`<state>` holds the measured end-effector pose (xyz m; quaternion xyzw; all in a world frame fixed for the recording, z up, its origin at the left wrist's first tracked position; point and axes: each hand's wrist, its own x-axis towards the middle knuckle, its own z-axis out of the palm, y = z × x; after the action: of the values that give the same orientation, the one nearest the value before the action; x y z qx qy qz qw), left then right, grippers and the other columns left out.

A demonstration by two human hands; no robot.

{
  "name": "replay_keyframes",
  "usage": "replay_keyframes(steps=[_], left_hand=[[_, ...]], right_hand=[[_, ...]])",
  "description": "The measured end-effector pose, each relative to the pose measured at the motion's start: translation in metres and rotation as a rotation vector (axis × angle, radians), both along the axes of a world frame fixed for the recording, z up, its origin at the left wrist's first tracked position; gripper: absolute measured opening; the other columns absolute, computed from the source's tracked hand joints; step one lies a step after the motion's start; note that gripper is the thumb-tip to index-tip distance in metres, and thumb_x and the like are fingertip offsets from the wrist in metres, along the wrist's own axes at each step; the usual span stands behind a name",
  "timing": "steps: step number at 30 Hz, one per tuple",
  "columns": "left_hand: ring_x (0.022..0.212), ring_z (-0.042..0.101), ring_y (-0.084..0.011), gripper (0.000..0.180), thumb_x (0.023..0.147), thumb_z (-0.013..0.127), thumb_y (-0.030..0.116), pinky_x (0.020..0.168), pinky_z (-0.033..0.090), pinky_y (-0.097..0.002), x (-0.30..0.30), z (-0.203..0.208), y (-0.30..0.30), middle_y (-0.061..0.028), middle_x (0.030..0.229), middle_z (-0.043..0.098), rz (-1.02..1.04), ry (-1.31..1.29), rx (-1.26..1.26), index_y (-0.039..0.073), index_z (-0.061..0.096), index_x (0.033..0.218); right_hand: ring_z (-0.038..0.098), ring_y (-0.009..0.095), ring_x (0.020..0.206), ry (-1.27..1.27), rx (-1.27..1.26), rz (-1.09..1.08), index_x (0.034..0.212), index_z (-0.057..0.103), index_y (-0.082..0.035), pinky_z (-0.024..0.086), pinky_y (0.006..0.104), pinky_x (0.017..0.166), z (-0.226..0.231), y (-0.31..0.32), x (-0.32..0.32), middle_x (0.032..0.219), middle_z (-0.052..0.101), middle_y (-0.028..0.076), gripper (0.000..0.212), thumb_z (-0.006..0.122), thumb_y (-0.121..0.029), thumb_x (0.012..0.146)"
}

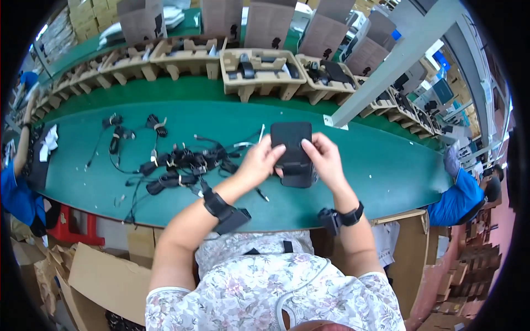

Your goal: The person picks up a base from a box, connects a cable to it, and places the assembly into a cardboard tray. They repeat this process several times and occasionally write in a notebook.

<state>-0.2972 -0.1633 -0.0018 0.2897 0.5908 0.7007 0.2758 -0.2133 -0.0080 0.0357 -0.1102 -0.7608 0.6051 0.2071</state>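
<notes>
My left hand (pixel 259 164) and my right hand (pixel 328 160) hold a flat black rectangular item (pixel 291 132) with rounded corners between them, above the green table (pixel 353 185). Both thumbs press on its upper face, and fingers curl under its sides. Its lower part looks like a separate flap or second piece; its exact kind I cannot make out. Just left of my left hand lies a pile of bundled black cables (pixel 190 159). A loose cable end (pixel 262 194) rests below that hand. Each wrist wears a black strap with a small device.
Behind the table, molded cardboard trays (pixel 237 87) with black parts stand in a row on a green ledge. A grey metal post (pixel 381 69) rises at the right. People in blue sit at the far left (pixel 19 190) and right (pixel 461 201). Cardboard boxes (pixel 107 281) stand below left.
</notes>
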Motion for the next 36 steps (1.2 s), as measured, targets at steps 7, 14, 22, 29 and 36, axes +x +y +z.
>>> replay_keyframes(steps=[7,14,22,29,36], left_hand=[[0.062,0.059,-0.0194,0.023,0.089,0.053,0.018,0.054,0.046,-0.0315,-0.013,-0.041,-0.017,-0.0065,0.077,0.059,0.389,0.611,-0.186,0.006,0.048,0.107],[0.072,0.060,-0.0274,0.028,0.086,0.055,0.028,0.060,0.047,-0.0374,-0.016,-0.045,-0.015,-0.0080,0.081,0.061,0.196,0.856,-0.260,0.008,0.050,0.106],[0.079,0.061,-0.0282,0.029,0.088,0.052,0.030,0.064,0.049,-0.0386,-0.024,-0.050,-0.010,-0.0092,0.086,0.062,0.200,0.859,-0.290,0.007,0.050,0.105],[0.080,0.061,-0.0275,0.025,0.087,0.052,0.029,0.065,0.049,-0.0379,-0.025,-0.050,-0.011,-0.0088,0.089,0.061,0.169,0.833,-0.338,0.007,0.051,0.099],[0.077,0.060,-0.0283,0.020,0.084,0.055,0.026,0.064,0.048,-0.0378,-0.020,-0.055,-0.008,-0.0086,0.086,0.060,0.165,0.884,-0.317,0.007,0.053,0.091]], right_hand=[[0.036,0.002,0.054,0.178,0.217,-0.135,0.078,0.052,-0.007,0.027,0.0195,0.047,0.045,0.068,-0.129,0.060,0.042,-0.007,0.019,0.059,-0.021,0.088],[0.047,0.008,0.060,-0.048,0.469,-0.187,0.079,0.058,-0.001,0.039,0.0250,0.055,0.021,0.127,-0.242,0.068,0.058,0.001,0.019,0.060,-0.018,0.086],[0.056,0.016,0.078,-0.102,0.521,-0.214,0.092,0.062,0.001,0.043,0.0318,0.073,0.003,0.132,-0.268,0.080,0.062,0.007,0.032,0.056,-0.031,0.088],[0.059,0.028,0.081,-0.122,1.554,-0.480,0.084,0.062,0.000,0.047,0.0359,0.071,0.009,0.108,-0.247,0.080,0.061,0.015,0.025,0.062,-0.025,0.082],[0.059,0.027,0.074,0.224,1.149,0.248,0.083,0.062,-0.002,0.047,0.0346,0.065,0.016,-0.029,-0.208,0.078,0.059,0.013,0.015,0.065,-0.017,0.079]])
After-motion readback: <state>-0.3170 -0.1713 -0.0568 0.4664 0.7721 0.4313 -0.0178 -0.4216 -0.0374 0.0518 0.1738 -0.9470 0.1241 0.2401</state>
